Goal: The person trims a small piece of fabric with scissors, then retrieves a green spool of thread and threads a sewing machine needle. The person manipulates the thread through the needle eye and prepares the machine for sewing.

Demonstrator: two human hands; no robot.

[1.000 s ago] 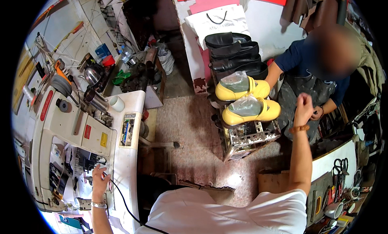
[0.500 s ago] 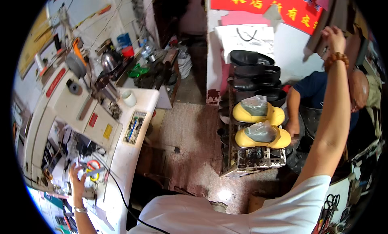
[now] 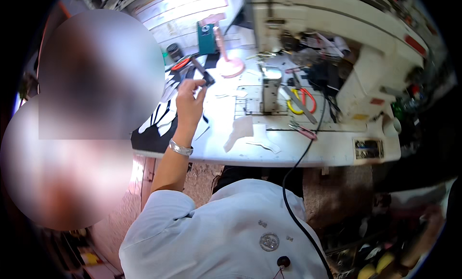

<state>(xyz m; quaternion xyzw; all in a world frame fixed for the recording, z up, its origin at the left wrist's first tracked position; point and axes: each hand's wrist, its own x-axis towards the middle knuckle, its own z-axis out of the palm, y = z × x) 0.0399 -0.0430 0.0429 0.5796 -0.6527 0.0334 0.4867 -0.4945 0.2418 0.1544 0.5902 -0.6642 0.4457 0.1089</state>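
My left hand [image 3: 189, 103], with a silver bangle on its wrist, is over the left part of the white sewing table [image 3: 211, 153]. Its thumb and fingers are closed in a pinch. A dark, narrow flat piece [image 3: 202, 71] lies at the fingertips; whether it is gripped is unclear. Orange-handled scissors [image 3: 181, 64] rest just beyond. At the lower right edge, my right hand [image 3: 433, 221] appears dark and smeared, its fingers unreadable. Pale cut pieces [image 3: 240, 130] lie on the table to the right of my left hand.
A large sewing machine [image 3: 370, 69] stands at the right of the table. Near its post [image 3: 272, 89] are red-and-yellow-handled scissors [image 3: 302, 102] and small pink-handled snips [image 3: 303, 130]. A pink stand [image 3: 230, 67] is farther back. A black cable [image 3: 288, 187] crosses my shirt. Blurred discs cover the left side.
The view has swung left, from the shoe rack and the seated person to the sewing table. My left hand has gone from spread fingers beside the machine to a pinch left of it.
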